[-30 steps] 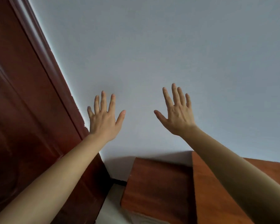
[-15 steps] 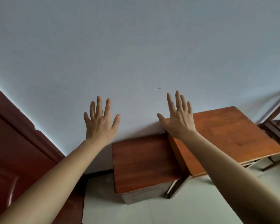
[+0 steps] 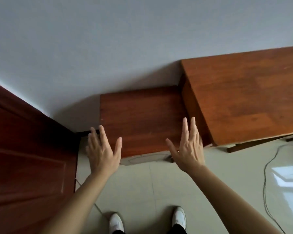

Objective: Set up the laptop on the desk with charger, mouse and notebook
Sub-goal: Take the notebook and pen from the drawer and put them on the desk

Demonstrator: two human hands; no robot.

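We have one view only, from a wide-angle camera worn on the head, looking forward and steeply down. It faces a pale wall (image 3: 108, 48), with a low wooden cabinet (image 3: 142, 119) and the desk (image 3: 247, 95) against it. Both outstretched arms fill the near foreground; our white shoes (image 3: 116, 222) at the bottom edge show how steep the tilt is.

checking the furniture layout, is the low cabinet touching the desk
Cannot tell: in the head view the low cabinet runs up against the desk, but the seam lies in shadow.
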